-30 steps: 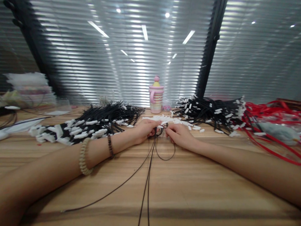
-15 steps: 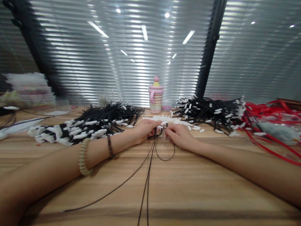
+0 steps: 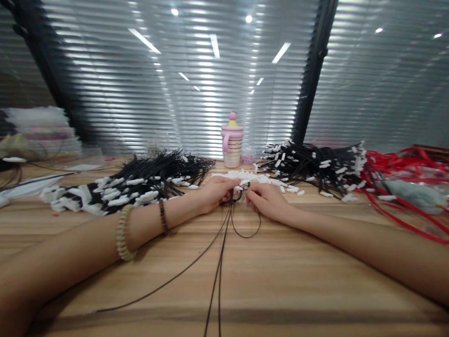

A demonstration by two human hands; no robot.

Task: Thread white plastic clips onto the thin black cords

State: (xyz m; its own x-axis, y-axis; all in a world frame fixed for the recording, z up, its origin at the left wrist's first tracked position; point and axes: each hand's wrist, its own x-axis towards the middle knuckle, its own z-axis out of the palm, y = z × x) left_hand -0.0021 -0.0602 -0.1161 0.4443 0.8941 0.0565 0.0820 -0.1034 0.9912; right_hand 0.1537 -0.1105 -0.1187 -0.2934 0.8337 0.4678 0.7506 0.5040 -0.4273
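Head view, both hands' fingers (image 3: 235, 191) pinching black cord (image 3: 220, 257), bare wooden table (image 3: 287, 284) in front

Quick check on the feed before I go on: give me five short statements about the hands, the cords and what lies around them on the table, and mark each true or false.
1. Both hands meet at a black cord near the table's middle. True: left hand and right hand pinch it together.
2. The pink cup stands in front of the hands, near the camera. False: it stands behind them, by the blinds.
3. The left forearm wears two bracelets. True: a pale beaded one and a darker one nearer the wrist.
4. The red cords lie at the far left. False: they lie at the right.
5. The white clips are piled just beyond the hands. True.
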